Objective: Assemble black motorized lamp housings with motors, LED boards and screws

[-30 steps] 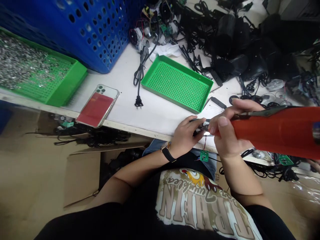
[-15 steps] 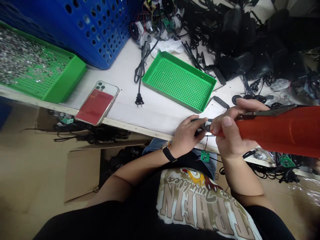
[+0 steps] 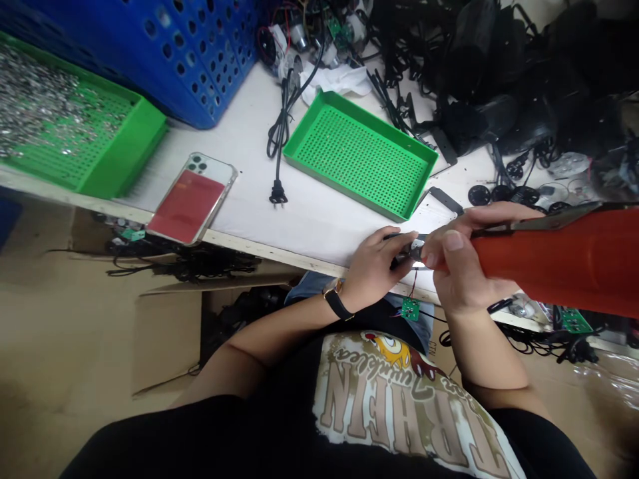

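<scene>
My right hand is wrapped round the front of a big red power tool that runs off to the right. Its tip meets a small black and metal part at the table's front edge. My left hand, with a black watch strap on the wrist, pinches that part from the left. Thin wires hang down from the part to a small green circuit board dangling below the table edge.
An empty green mesh tray lies just behind my hands. A phone in a red case, a black power cord with plug, a green tray of metal bits, a blue perforated crate and piled black cables and parts fill the white table.
My hands and the tool hold the same place on the part. Only the view has drifted slightly, so the table things sit a little lower left.
</scene>
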`<state>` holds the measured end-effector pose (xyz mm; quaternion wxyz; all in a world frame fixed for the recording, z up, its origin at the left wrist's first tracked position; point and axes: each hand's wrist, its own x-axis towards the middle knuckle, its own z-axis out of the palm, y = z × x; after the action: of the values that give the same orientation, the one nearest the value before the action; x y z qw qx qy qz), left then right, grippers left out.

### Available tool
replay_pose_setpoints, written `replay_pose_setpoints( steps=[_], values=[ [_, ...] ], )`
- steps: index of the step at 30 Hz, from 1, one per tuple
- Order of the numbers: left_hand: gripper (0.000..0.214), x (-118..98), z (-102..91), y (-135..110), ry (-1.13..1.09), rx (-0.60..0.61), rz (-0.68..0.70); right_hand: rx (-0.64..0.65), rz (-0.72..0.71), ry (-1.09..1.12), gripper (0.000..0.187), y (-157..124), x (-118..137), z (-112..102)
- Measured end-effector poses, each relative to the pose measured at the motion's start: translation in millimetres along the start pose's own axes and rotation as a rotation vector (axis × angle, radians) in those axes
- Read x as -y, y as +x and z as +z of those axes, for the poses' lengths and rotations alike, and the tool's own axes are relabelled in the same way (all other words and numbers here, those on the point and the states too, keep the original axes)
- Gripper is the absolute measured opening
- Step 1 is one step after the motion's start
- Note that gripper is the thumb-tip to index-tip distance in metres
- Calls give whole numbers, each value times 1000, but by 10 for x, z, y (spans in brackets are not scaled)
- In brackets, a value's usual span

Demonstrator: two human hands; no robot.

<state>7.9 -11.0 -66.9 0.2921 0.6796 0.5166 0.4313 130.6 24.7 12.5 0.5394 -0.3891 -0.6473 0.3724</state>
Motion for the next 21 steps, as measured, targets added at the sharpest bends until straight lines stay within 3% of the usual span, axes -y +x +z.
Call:
replay_pose_setpoints(
  steps=[3,6,10,14,18,21],
  values=[
    [31,4,15,-6,-10,-36,21,-42,-158,110,33,28,-7,49],
    [37,11,19,-20,5,-75,76,-143,-135,171,45,53,111,47],
    [42,5,-19,-82,61,-125,157,-293,-166,185,40,16,365,-90],
    [26,-21,-79,-197,153,-180,180,-303,-169,170,37,-70,483,-196],
    [24,-11,-71,-299,221,-141,334,-301,-166,155,42,-112,453,-178],
    [21,2,-31,-326,240,-136,372,-309,-186,139,42,-101,398,-146]
  ],
)
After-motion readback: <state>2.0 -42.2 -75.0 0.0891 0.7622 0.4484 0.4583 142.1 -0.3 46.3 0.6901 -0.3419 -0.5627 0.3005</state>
